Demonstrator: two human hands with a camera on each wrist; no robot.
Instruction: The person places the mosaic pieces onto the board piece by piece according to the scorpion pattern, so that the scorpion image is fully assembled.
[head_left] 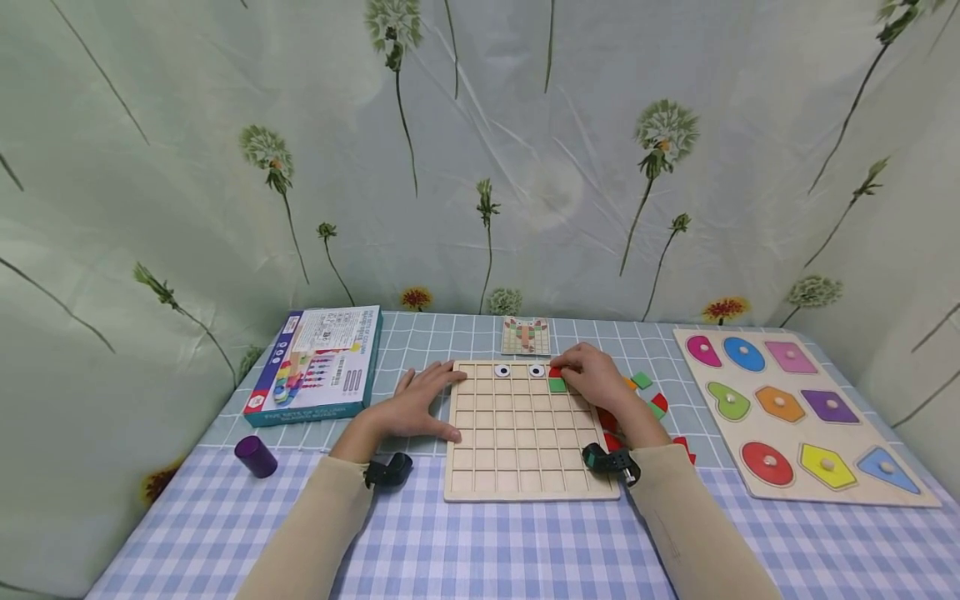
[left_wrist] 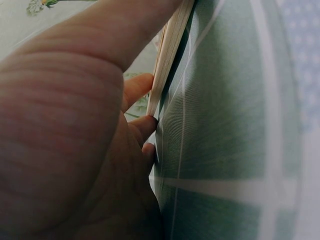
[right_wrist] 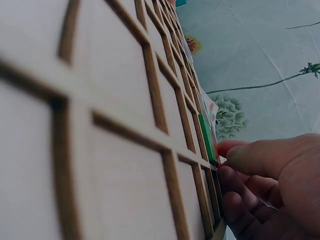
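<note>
The grid board (head_left: pixel 523 442) lies flat on the tabletop (head_left: pixel 420 542), between the two hands. At its far edge, toward the right corner, a red piece (head_left: pixel 555 372) is pinched between the bent thumb and forefinger of the right hand (head_left: pixel 592 379), with a green piece (head_left: pixel 557 385) right beside it on the board's near side. Two eye pieces (head_left: pixel 502 371) sit along the board's far edge, left of the red piece. The left hand (head_left: pixel 416 406) rests at the board's left side, fingers spread, with the forefinger at the far left corner and the thumb on the left edge. Just beyond the board's far edge is a small pattern card (head_left: pixel 525 337). Loose red, green and orange pieces (head_left: pixel 660 402) are scattered off the board's right side, partly hidden behind the right forearm. Well to the right of the board lies a puzzle board (head_left: pixel 797 450) of coloured shapes with knobs. Left of the board are a printed box (head_left: pixel 318 362) and, nearer the person, a purple cylinder (head_left: pixel 256 457). Behind the board hangs a dandelion-patterned backdrop (head_left: pixel 555 150).
</note>
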